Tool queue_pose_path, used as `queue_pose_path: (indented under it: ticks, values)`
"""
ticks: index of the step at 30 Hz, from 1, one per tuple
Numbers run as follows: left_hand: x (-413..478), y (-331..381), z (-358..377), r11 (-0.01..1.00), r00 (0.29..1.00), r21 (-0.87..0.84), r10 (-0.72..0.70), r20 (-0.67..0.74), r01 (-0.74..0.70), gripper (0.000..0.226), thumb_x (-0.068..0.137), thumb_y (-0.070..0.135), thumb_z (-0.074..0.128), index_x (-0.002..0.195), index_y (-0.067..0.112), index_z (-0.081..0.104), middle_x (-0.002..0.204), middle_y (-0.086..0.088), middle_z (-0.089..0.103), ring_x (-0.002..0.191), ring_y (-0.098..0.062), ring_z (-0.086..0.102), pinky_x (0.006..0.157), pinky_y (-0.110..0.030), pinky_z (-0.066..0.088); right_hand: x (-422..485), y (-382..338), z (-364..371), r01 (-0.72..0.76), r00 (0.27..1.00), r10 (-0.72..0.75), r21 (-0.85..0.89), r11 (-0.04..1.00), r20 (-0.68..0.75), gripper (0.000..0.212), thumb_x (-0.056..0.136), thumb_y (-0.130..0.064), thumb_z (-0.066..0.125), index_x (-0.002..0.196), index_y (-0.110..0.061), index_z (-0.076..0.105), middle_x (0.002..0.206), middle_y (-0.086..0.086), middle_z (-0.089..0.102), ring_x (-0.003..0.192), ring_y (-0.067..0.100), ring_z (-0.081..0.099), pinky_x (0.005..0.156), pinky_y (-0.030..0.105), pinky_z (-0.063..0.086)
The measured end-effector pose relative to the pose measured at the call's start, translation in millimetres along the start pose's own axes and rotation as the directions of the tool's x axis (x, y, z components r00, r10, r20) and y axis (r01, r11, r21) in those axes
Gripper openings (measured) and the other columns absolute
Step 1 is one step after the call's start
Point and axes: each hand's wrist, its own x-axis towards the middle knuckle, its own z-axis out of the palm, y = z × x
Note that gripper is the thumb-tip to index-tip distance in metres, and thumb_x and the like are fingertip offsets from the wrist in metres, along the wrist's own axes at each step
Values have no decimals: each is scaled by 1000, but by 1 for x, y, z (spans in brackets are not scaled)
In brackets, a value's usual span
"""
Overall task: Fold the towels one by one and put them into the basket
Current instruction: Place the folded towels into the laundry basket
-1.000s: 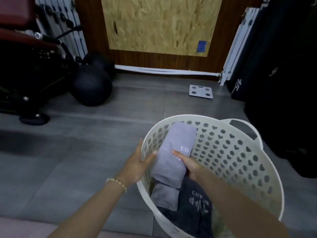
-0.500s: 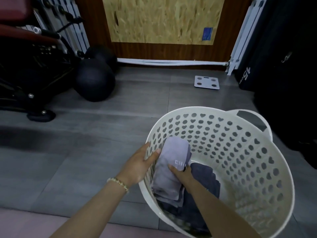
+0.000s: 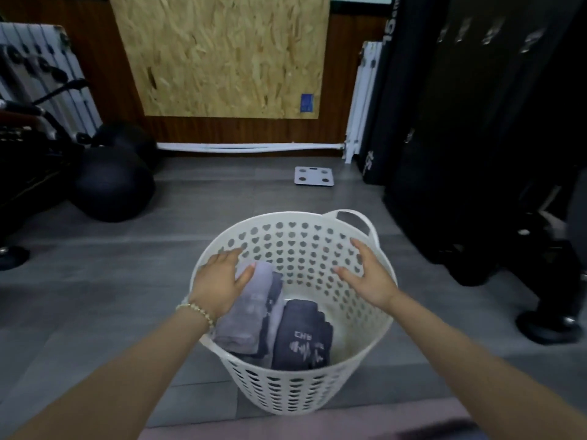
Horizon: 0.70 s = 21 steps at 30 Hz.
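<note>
step: pale grey folded towel point(image 3: 244, 315) lies in white heart-holed plastic basket point(image 3: 295, 392)
left hand point(image 3: 219, 285): flat on it, fingers straight
right hand point(image 3: 365, 276): spread, empty
next: likely fetch another towel

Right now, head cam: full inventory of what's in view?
basket: 1, white, on the floor, centre
light grey towel: 1, light grey, folded, in the basket, left side
dark towel: 1, navy with white print, folded, in the basket, right of the light grey towel
scale: 1, pale grey, floor near the back wall
balls: 2, black, floor at left
board: 1, tan chipboard, on the back wall
pipe: 1, white, along the wall's foot
padded gear: count unclear, black, at right
bracelet: 1, pale beads, left wrist
left hand: 1, flat on the light grey towel
right hand: 1, open, over the basket's right side, holding nothing
</note>
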Motion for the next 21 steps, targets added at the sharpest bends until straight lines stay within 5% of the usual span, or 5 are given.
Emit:
queue_pose_path:
  ticks: [7, 12, 17, 21]
  values:
    - [-48, 152, 50, 896, 900, -118, 435, 33, -428, 74, 84, 61, 14, 133, 18, 49, 130, -1, 54, 120, -20, 48, 99, -31, 36, -104, 81, -103, -138, 968, 133, -12, 990, -213, 70, 88, -33, 63, 147, -17, 27, 151, 1, 27, 139, 16, 30, 109, 24, 25]
    - [-95, 234, 115, 765, 772, -233, 630, 81, -600, 57, 91, 53, 26, 123, 17, 57, 119, -1, 60, 113, -20, 53, 95, -31, 39, -188, 189, -118, -389, 877, 393, 72, 918, -275, 80, 80, -32, 73, 144, -8, 31, 145, 13, 35, 135, 26, 37, 112, 36, 30]
    - [-131, 263, 216, 839, 751, -266, 543, 375, -474, 102, 71, 83, 1, 139, 19, 42, 141, 2, 45, 130, -16, 41, 108, -30, 33, -257, 287, -86, -632, 661, 707, 321, 706, -254, 113, 54, -51, 85, 140, 2, 33, 144, 18, 39, 134, 30, 38, 111, 32, 31]
    - [-156, 261, 298, 934, 715, -235, 357, 601, -268, 130, 49, 95, -12, 149, 18, 22, 155, 1, 25, 140, -16, 27, 114, -25, 20, -282, 327, -54, -575, 480, 863, 686, 445, -158, 122, 34, -53, 91, 132, 0, 41, 128, 12, 54, 111, 29, 56, 84, 37, 50]
